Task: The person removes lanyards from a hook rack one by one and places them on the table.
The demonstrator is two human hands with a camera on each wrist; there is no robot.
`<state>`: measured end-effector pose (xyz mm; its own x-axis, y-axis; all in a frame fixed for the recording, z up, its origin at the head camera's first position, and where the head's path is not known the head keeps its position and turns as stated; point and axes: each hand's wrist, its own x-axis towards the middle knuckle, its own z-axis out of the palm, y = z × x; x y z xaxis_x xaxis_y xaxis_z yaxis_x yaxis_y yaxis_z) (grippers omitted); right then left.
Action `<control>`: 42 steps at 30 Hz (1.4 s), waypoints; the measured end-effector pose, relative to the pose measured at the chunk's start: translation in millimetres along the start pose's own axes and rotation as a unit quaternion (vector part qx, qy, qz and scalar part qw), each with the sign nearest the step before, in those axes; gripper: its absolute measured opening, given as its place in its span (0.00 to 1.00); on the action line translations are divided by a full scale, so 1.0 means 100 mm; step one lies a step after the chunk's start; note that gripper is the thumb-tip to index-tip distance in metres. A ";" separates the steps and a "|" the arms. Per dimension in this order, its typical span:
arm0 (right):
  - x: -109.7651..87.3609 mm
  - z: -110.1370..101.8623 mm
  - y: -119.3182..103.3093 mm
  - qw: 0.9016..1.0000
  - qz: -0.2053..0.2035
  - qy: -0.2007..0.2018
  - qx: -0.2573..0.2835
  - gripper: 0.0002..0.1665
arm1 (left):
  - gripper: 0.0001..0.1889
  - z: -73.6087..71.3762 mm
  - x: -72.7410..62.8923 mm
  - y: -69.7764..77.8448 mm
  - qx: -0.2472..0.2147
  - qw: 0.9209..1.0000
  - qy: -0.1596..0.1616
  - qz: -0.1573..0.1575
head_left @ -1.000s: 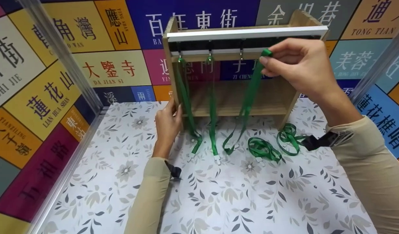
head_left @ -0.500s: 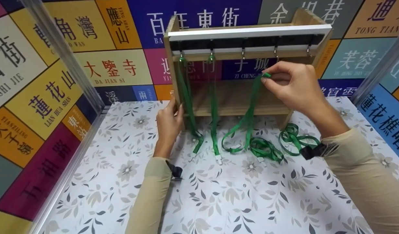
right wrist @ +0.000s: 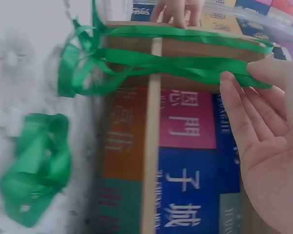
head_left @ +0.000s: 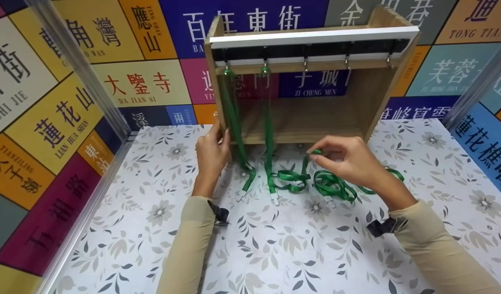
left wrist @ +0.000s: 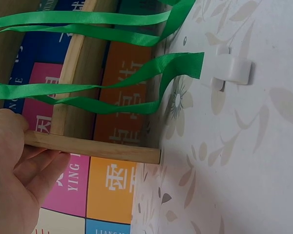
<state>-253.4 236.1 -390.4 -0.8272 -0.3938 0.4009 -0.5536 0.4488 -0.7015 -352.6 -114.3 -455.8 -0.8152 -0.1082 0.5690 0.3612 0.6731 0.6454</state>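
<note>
My right hand pinches the top of a green ribbon lanyard between thumb and fingertips, low in front of the wooden rack. The lower part of that lanyard lies in loops on the tabletop. Thumb and fingers of my left hand grip the rack's left side panel, one on each face of it. From the two leftmost metal hooks hang a first green lanyard and a second green lanyard, their white plastic clips resting on the table.
A coiled green lanyard lies right of the held one, and another lanyard is partly hidden behind my right wrist. Three bare hooks show on the rack's rail. Printed panels enclose the flower-patterned tabletop.
My right hand has come down from near the hook rail to just above the table, lowering the pinched lanyard, which now bunches on the cloth. The left hand keeps its grip.
</note>
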 end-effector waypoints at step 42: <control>0.32 0.50 0.53 0.971 0.081 -0.174 -0.141 0.26 | 0.15 0.00 -0.02 0.01 0.010 1.000 0.004 -0.003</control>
<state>-304.7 206.7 -444.0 -0.8496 -0.5258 0.0413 -0.4647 0.7092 -0.5301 -351.0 -113.2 -456.1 -0.8132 -0.1177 0.5699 0.3476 0.6871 0.6380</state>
